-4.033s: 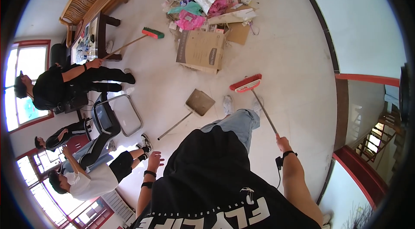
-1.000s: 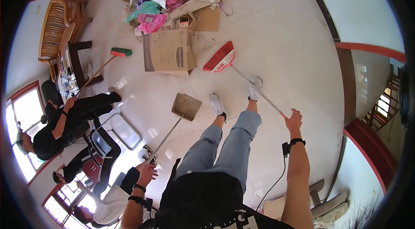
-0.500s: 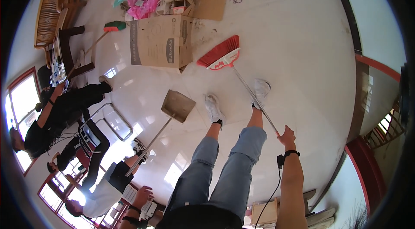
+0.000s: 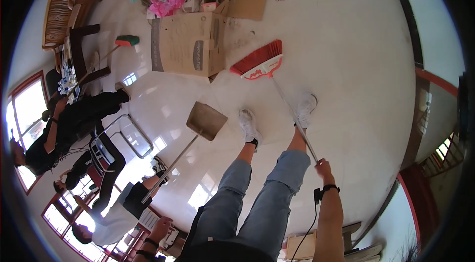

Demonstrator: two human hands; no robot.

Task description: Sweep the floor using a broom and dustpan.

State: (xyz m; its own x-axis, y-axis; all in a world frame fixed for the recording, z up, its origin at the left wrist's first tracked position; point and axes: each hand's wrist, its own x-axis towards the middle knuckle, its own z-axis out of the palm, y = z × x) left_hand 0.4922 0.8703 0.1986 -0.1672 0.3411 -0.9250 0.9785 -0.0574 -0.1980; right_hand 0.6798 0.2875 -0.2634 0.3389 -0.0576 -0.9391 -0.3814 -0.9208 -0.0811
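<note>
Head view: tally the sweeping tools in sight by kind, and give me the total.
Brooms: 2 (the red-bristled broom in the person's right hand and the red-and-green broom farther off)
Dustpan: 1
Total: 3

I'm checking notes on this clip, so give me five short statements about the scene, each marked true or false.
1. The person's right hand holds the red broom. True.
2. The dustpan lies left of both the person's shoes. True.
3. The person's left hand grips the dustpan's handle. False: that hand is apart from the handle.
4. The red broom's bristles rest on top of the cardboard box. False: they are right of it, apart.
5. A pink bag lies beyond the box. True.
</note>
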